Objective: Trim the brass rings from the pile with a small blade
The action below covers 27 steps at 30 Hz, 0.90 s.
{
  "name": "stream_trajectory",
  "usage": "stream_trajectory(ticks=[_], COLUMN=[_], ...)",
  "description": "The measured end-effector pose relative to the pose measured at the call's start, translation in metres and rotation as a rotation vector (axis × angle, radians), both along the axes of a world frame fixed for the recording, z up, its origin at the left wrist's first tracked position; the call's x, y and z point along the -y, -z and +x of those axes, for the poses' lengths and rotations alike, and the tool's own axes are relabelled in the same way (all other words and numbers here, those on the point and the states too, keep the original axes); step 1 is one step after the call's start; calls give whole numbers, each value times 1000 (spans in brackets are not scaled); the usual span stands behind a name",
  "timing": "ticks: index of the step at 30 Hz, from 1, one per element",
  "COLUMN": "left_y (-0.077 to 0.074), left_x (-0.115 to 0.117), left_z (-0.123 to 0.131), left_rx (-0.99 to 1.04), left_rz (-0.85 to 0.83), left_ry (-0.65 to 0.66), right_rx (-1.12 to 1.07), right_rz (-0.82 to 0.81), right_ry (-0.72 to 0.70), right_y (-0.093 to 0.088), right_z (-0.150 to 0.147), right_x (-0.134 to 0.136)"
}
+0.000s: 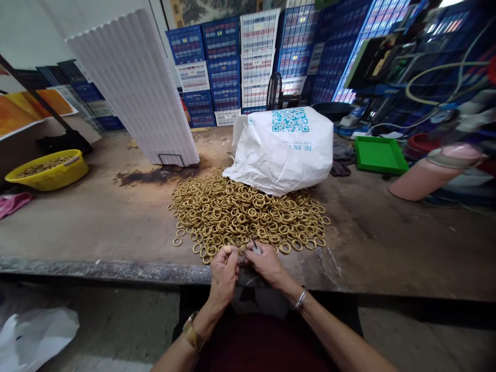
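A wide heap of brass rings (248, 214) lies on the worn workbench (116, 222), spilling from a white plastic sack (282, 150) with a blue QR print. Both my hands meet at the near edge of the heap. My left hand (223, 271) is closed, pinching a brass ring between thumb and fingers. My right hand (265, 262) is closed too, gripping a small grey metal tool whose tip points up toward the ring. A watch sits on my left wrist and a bangle on my right.
A white corrugated panel (135, 88) leans at the back left. A yellow basin (48, 169) of rings sits at the far left, a green tray (378, 155) and a pink cylinder (430, 173) at the right. Stacked blue and white crates (256, 62) fill the background.
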State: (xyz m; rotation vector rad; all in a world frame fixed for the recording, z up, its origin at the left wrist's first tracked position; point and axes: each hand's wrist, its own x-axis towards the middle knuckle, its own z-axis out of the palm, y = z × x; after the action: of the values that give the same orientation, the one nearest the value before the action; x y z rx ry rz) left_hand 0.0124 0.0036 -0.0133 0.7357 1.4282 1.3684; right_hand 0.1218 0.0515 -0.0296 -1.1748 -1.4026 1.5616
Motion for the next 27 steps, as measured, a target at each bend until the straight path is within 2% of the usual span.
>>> stream_trajectory(ticks=[5,10,12,16,20,22,27], left_y=[-5,-4,-3,-6,-11,-12,-12], left_x=[6,8,8,8,9,9,13], left_z=[2,1,-2,-5,-4,-4,-8], left_rx=[43,82,18,-259,-394,-333,2], left_rz=[-4,8,10,99,179,133,-10], left_ry=[90,92,87,144,225,256,384], right_rx=[-33,-66,-8,96,140,107,-38], right_rz=[-55,-101,-68,86,187,128,-74], right_ry=[10,-33,-41,15,-48,-53,-44], right_y=[-2,-7,-9,-17,-19,-16,-11], right_z=[-1,-3,-2,2,4,3,2], right_x=[3,7,7,4,2,2,5])
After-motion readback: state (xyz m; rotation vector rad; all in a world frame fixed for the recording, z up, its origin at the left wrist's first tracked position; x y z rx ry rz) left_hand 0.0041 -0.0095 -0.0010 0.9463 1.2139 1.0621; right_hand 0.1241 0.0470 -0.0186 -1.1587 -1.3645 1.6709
